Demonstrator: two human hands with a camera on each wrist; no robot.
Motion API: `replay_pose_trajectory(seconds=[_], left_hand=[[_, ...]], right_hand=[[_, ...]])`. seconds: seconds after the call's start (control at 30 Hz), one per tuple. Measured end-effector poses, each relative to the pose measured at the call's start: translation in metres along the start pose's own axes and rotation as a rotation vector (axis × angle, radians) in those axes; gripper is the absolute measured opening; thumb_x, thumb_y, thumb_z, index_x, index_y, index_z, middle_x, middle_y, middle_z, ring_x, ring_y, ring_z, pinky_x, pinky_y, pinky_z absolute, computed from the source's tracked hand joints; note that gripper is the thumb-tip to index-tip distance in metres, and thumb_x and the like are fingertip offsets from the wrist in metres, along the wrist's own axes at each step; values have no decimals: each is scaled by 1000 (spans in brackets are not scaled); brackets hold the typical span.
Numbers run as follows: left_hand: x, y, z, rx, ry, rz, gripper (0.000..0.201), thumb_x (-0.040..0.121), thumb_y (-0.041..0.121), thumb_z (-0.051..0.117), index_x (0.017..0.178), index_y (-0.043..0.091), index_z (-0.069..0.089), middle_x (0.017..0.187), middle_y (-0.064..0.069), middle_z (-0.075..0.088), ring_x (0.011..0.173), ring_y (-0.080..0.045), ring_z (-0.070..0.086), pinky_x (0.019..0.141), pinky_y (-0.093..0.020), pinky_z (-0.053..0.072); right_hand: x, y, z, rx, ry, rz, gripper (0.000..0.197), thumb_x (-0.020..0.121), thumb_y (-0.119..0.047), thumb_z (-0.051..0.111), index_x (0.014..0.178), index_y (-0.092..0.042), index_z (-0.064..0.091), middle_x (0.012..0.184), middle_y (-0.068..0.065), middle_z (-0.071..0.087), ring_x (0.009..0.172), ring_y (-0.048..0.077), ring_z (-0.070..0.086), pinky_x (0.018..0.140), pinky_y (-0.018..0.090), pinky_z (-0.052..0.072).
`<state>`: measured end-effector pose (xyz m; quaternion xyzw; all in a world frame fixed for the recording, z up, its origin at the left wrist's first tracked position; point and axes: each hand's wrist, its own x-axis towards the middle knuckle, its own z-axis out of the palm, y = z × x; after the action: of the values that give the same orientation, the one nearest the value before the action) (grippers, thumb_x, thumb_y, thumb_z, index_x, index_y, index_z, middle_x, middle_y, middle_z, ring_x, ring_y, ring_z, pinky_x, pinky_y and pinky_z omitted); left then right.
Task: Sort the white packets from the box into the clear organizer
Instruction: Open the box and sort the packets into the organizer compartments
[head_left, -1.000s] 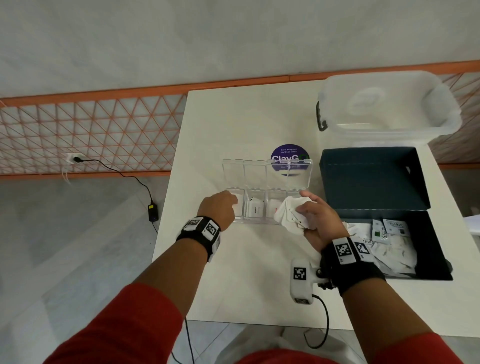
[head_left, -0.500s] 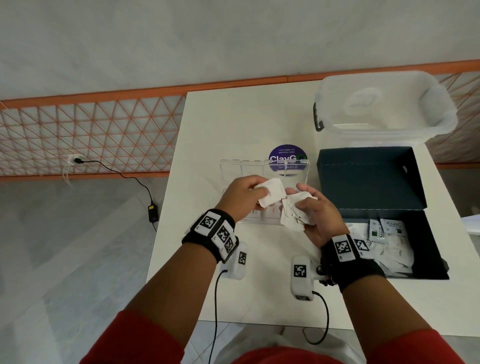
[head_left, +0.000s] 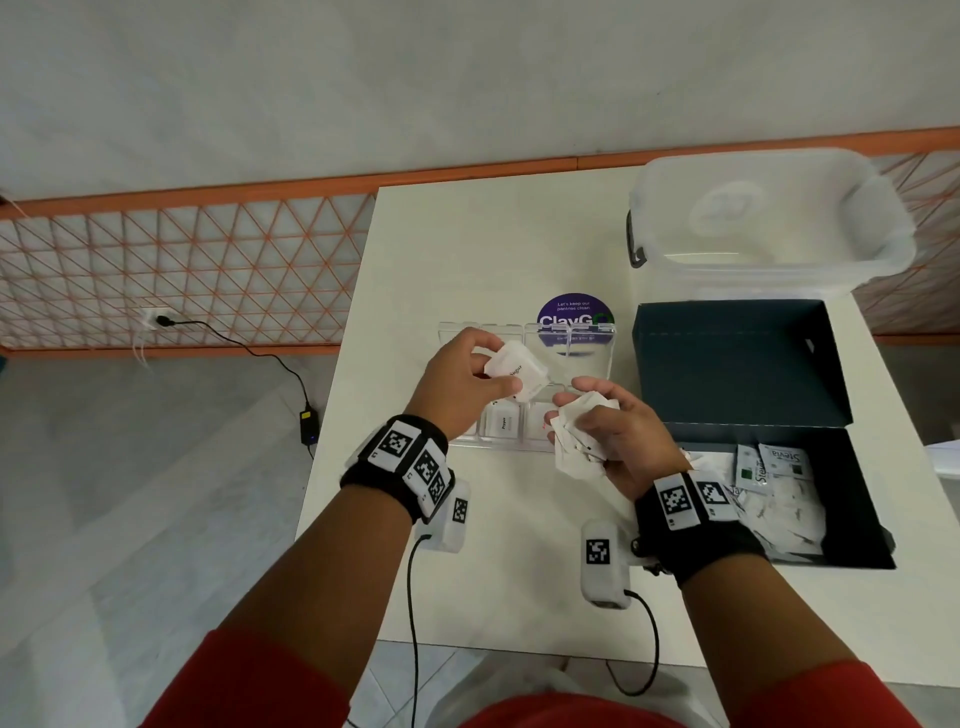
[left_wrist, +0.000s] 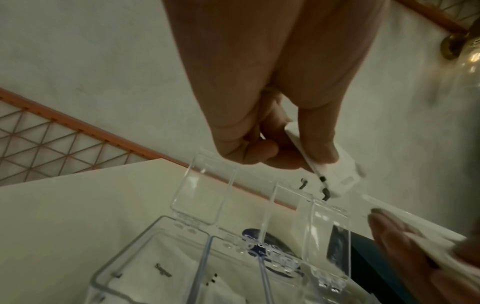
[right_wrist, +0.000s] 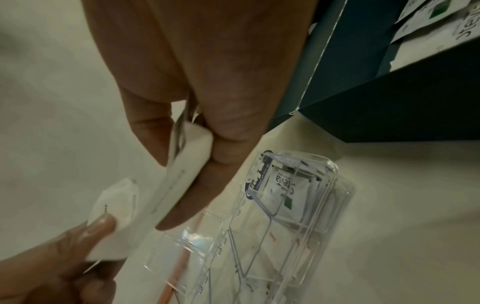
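Head view evenly lit, soft diffuse light, no hard shadows; faint shade sitting under hands on white table (head_left: 498, 270). Straight lines bowing toward frame edges, wide-angle distortion stretching corners. Clear bin (head_left: 769, 218) at upper right looking hazy, washed out. Wrist views dimmer, greenish cast, grain showing. Left hand (left_wrist: 272, 98) filling upper centre, soft-focused; motion blur smearing right edge. Glare glinting on clear organizer (right_wrist: 285, 236) in lower right-wrist view.

Plain indoor room: white table (head_left: 467, 249), grey marbled floor (head_left: 156, 493), orange lattice wall panel (head_left: 182, 275)
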<state>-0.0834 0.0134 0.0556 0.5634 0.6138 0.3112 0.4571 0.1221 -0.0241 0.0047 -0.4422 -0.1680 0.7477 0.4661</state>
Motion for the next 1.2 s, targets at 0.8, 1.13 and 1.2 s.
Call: replay_pose_trajectory(seconds=[0.8, 1.13, 1.2], left_hand=[[27, -47, -33, 535, 45, -176, 20, 87, 8, 66, 107, 13, 70, 105, -8, 70, 95, -20, 64, 77, -21, 43], [20, -81, -12, 962, -106, 22, 26, 96, 9, 49, 115, 14, 66, 120, -6, 58, 107, -27, 58, 89, -36, 46], [18, -84, -11, 1012, -160, 9, 34, 97, 7, 44, 123, 17, 62, 128, -4, 55, 112, -26, 56, 94, -36, 44]], right_hand=[[-6, 0, -7, -16, 39, 61, 52, 69, 5, 62, 119, -11, 58, 111, 22, 72, 96, 42, 71, 75, 48, 59], [-6, -3, -17, 1, 49, 53, 45, 82, 10, 58, 122, -11, 57, 110, 20, 73, 92, 39, 73, 75, 47, 60], [-3, -3, -14, 18, 62, 57, 42, 83, 14, 51, 119, -9, 57, 110, 21, 72, 90, 39, 73, 71, 46, 60]])
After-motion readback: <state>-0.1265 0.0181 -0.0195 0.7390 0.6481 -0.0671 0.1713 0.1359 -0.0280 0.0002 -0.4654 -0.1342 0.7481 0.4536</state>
